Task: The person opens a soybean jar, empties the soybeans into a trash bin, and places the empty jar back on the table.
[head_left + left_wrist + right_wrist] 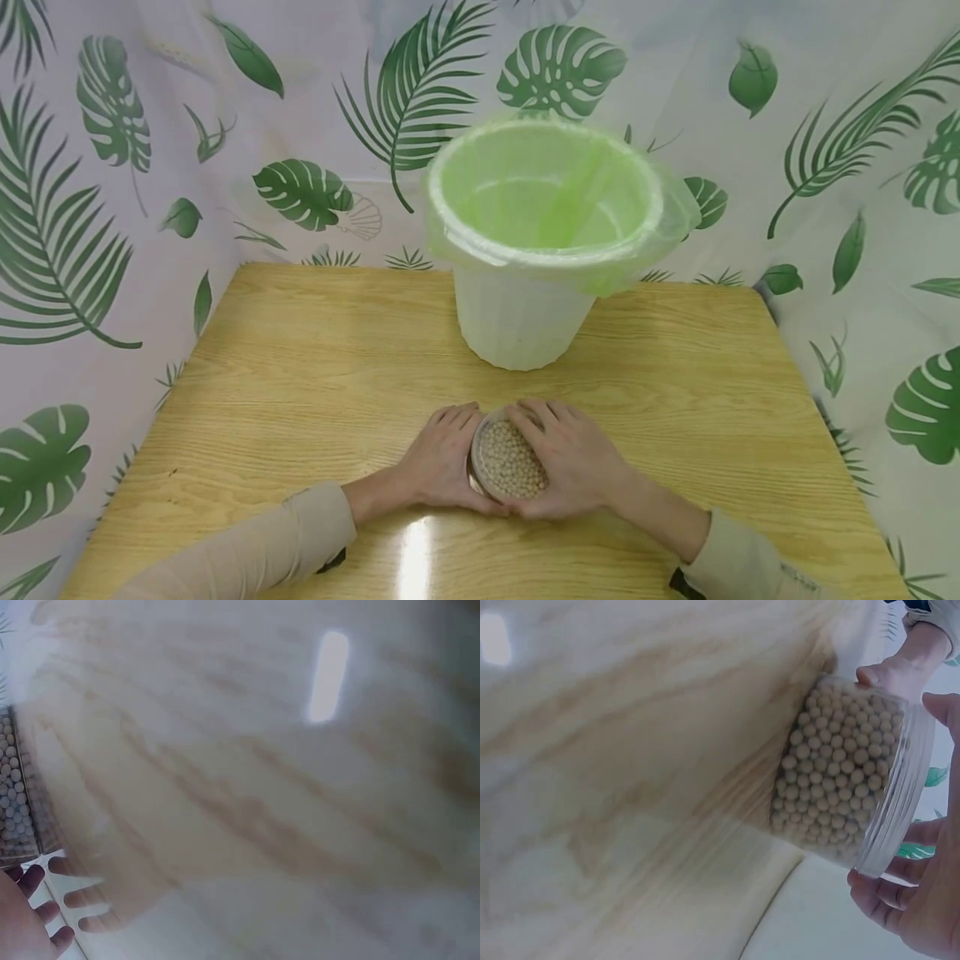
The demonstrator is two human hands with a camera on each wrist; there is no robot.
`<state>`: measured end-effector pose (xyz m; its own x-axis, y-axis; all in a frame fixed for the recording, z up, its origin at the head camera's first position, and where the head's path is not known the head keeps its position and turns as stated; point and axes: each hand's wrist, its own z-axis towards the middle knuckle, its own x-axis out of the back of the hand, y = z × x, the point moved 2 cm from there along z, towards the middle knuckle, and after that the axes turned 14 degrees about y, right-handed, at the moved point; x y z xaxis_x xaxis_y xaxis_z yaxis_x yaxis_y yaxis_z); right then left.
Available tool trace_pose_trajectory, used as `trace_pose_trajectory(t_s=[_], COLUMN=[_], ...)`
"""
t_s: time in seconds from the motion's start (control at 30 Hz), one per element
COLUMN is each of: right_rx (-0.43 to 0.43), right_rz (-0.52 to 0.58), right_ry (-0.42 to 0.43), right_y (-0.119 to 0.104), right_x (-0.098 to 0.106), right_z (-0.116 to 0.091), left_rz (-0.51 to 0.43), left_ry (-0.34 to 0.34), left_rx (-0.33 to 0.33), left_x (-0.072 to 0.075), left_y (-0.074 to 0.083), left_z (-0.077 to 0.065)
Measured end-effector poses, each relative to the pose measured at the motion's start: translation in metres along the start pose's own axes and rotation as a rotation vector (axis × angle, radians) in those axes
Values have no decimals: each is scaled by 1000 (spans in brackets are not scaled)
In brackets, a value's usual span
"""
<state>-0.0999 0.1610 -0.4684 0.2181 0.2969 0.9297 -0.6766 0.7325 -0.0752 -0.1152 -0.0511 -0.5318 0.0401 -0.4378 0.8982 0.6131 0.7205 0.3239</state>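
Observation:
A clear round jar (508,460) filled with small round beige balls, possibly dried beans, stands on the table near its front. My left hand (444,460) curls around the jar's left side. From the right, my right hand (576,462) grips the jar near its top, thumb toward me and fingers at the far side. In the right wrist view, a clear rim or lid (901,791) lies between that hand's thumb and fingers. The left wrist view catches only part of the jar (11,791) and several left fingertips (46,911).
Behind the jar stands a white bin (517,321) lined with a thin green bag (645,267) folded over its rim. The wooden table (322,358) is glossy. Leaf-patterned sheets (292,125) enclose its back and sides.

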Motion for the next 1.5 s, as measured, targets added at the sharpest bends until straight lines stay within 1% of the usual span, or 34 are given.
trace_pose_trajectory(t_s=[0.13, 0.23, 0.33, 0.43, 0.53, 0.73, 0.97, 1.07, 1.27, 1.5], right_rx=[50, 86, 91, 73, 63, 68, 101, 83, 10, -42], right_rz=[25, 26, 35, 49, 48, 6, -64, -81, -89, -103], right_ry=[-10, -18, -37, -39, -25, 3, 77, 83, 56, 73], right_y=[4, 6, 7, 9, 11, 20, 40, 50, 70, 91], right_x=[2, 7, 11, 16, 21, 28, 33, 34, 33, 30], right_z=[3, 5, 5, 3, 0, -10, -26, -34, -53, -68], left_rz=[-14, -19, -12, -10, -13, -30, -32, -38, -43, -39], left_ry=[-15, -5, 16, 25, 19, 21, -2, -5, -7, -14], left_rx=[3, -7, -25, -32, -27, -23, -6, -1, 0, 3], left_x=[1, 2, 3, 4, 4, 7, 4, 3, 2, 1], left_y=[-1, -1, -1, -1, -1, -1, -2, -2, -2, -2], left_z=[1, 1, 1, 2, 2, 2, 2, 2, 2, 2])
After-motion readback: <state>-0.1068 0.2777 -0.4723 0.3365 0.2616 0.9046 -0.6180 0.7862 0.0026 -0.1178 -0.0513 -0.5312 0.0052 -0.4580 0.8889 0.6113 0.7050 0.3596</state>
